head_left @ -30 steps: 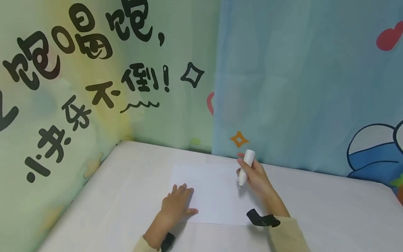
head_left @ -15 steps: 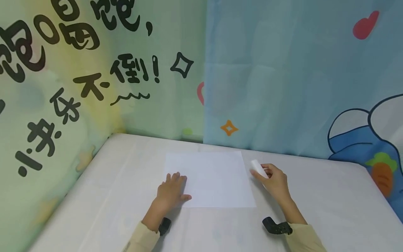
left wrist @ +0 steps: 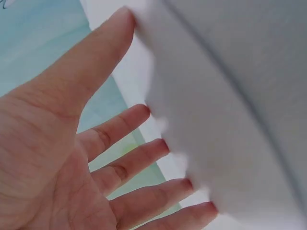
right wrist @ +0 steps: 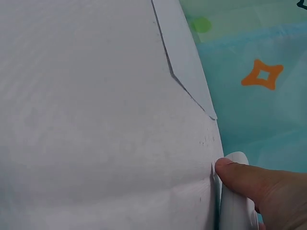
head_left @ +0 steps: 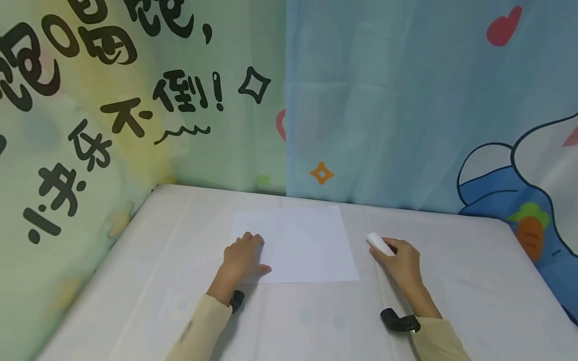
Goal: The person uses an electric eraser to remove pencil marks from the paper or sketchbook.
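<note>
A blank white sheet of paper lies on the white table. My left hand rests on its left side, thumb spread; in the left wrist view the extended fingers touch the surface with their tips. To the right of the sheet, my right hand holds a thick, white, pen-shaped tool between thumb and fingers. That tool also shows in the right wrist view, with the thumb pressed against it near one end. Its narrow tip is hidden now.
The white-covered table meets a printed green curtain at the back left and a blue curtain at the back right. A black wrist camera sits at the right wrist, another at the left.
My right hand has moved from over the paper to the right of it, turning the white tool so its tip no longer shows. My left hand stays on the sheet; the head view has shifted.
</note>
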